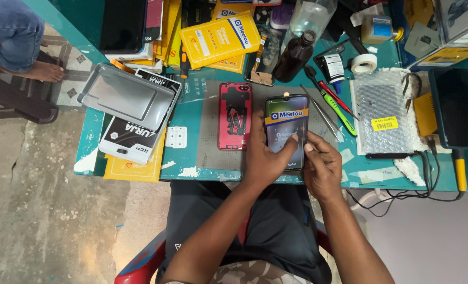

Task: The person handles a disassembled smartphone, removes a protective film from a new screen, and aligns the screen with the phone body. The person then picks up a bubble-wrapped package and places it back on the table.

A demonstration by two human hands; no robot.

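Observation:
A dark phone screen panel (pixel 287 126) with a yellow and blue sticker lies on the grey work mat (pixel 207 137). My left hand (pixel 265 158) grips its lower left edge, thumb on the glass. My right hand (pixel 322 165) pinches its lower right edge. Left of it lies an opened red phone body (pixel 234 115), back cover off, its insides showing.
Tweezers (pixel 320 113), a green pen (pixel 339 108), a brown bottle (pixel 294 55), a tape roll (pixel 363 63), a bubble-wrapped panel (pixel 383 113), a black device (pixel 457 108), yellow boxes (pixel 218 39) and a grey tray (pixel 126 94) crowd the teal table (pixel 192 87). Another person's foot (pixel 44 71) is at the upper left.

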